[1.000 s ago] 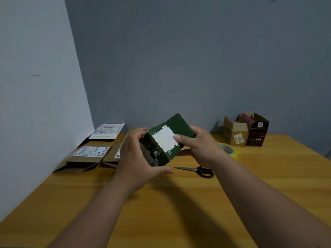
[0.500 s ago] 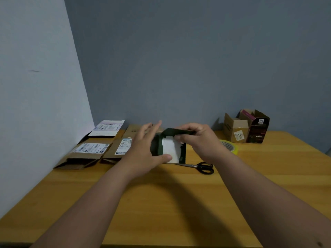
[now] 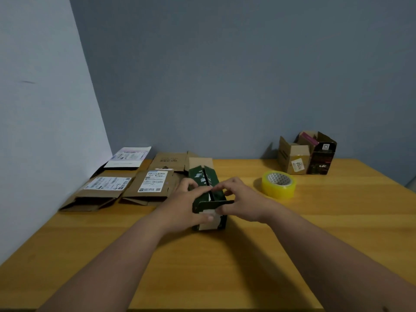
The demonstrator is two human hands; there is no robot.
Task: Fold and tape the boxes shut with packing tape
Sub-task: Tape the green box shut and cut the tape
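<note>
dark green box (image 3: 208, 194) with white patches, yellow tape roll (image 3: 278, 184) with patterned white core, brown flattened cartons (image 3: 126, 190) with white labels, honey wood-grain worktop (image 3: 315, 233), blue-grey wall (image 3: 225, 75).

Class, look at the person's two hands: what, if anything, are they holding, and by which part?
Both grip the dark green box on the table: left hand round its left side, right hand pinching the near flaps.

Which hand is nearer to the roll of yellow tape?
Right. The right hand holds the green box, on the side facing the tape roll; the left hand grips its far side.
</note>
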